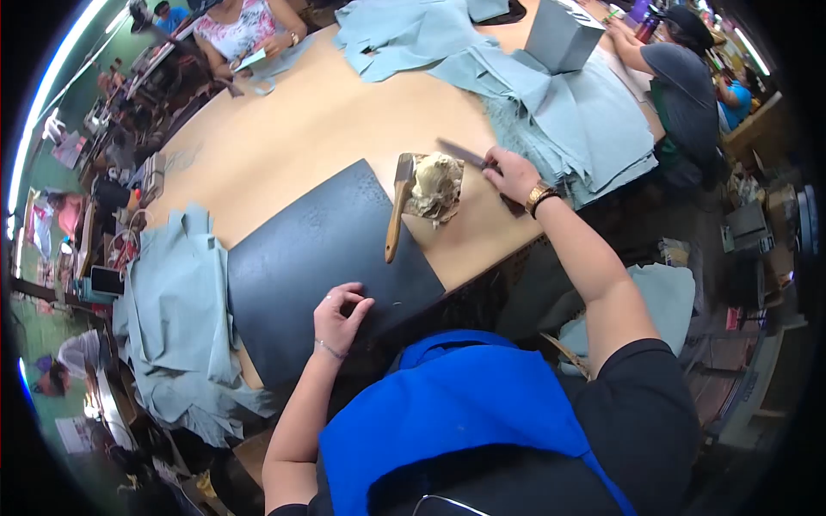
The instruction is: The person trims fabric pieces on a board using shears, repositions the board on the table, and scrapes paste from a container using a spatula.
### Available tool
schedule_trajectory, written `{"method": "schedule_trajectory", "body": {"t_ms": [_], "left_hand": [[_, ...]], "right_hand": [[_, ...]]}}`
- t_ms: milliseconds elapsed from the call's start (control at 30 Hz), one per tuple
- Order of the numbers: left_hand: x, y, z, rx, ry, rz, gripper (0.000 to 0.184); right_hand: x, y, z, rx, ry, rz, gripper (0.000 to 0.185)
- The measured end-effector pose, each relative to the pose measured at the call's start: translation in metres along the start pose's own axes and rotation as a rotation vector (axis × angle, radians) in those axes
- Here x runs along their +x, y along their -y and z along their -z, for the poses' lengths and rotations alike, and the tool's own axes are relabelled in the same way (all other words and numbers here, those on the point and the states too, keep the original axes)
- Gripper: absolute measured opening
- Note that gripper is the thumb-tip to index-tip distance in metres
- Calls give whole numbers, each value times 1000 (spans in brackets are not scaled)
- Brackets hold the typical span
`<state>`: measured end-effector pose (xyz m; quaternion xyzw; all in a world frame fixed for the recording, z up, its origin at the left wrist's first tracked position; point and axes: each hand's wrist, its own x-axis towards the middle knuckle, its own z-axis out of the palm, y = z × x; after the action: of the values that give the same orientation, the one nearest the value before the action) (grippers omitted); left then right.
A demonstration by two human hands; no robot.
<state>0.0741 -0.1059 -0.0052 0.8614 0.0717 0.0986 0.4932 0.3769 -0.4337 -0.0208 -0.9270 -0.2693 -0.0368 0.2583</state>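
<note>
My left hand (341,316) hovers over or rests on the near edge of a dark, smooth sheet (301,249); I cannot tell if it touches. Its fingers curl loosely, the thumb stands apart, and nothing shows in them. At the right, my right hand (514,176) is closed on a flat-bladed knife (463,153), whose blade points up and left and is slightly blurred. Left of that hand sits a lump of pale, creamy paste (434,185) on a small square base. A brush with a wooden handle (393,230) leans against the paste, its handle over the dark sheet.
Grey-green cut pieces lie in a pile (185,297) at the left and a larger stack (594,129) at the right. A grey box (564,36) stands on that stack. Across the tan table (275,150) a person handles a small piece; another person works at the far right.
</note>
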Motion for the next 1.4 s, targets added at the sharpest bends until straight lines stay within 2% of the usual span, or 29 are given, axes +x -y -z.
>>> {"method": "schedule_trajectory", "body": {"t_ms": [33,133,167,267,300,367,433,500,533,567,667,733,833,967,1067,1200,1333,1400], "left_hand": [[-10,0,9,112,46,-11,35],[-40,-11,11,519,203,-315,49],[-53,-10,10,704,352,-292,57],[-86,24,16,893,344,-513,53],[-103,40,26,911,369,-558,52],[-140,67,51,955,415,-647,49],[-176,97,71,825,456,-473,47],[-224,158,76,838,490,-202,47],[-257,219,73,899,860,132,45],[-260,227,73,854,904,364,44],[-264,237,72,703,773,589,42],[-261,242,71,650,741,635,41],[-249,244,74,607,711,669,39],[-236,259,79,552,706,691,36],[-226,267,85,506,713,684,35],[-219,264,108,417,744,659,33],[-201,222,150,262,815,634,31],[-185,184,177,173,879,628,30]], "right_hand": [[4,-3,-4,42,-85,39,24],[18,-3,0,172,5,-30,23],[27,-12,0,172,90,-66,26],[30,-59,-19,-89,-33,153,33],[20,-52,-10,-125,92,139,40],[2,-40,4,-183,186,108,41],[-18,-27,26,-208,247,146,39],[-46,-36,27,-190,197,159,32],[-60,-41,27,-179,171,165,28],[-77,-39,32,-179,170,121,23],[-118,-29,48,-188,165,6,12],[-132,-21,54,-208,171,-50,11],[-123,27,75,-480,400,-252,14],[-97,86,60,-297,100,-210,20],[-83,120,44,-272,159,-215,20],[-80,151,29,-207,51,-210,19],[-88,181,30,-42,-50,-288,17],[-98,193,30,1,-16,-329,23]]}}
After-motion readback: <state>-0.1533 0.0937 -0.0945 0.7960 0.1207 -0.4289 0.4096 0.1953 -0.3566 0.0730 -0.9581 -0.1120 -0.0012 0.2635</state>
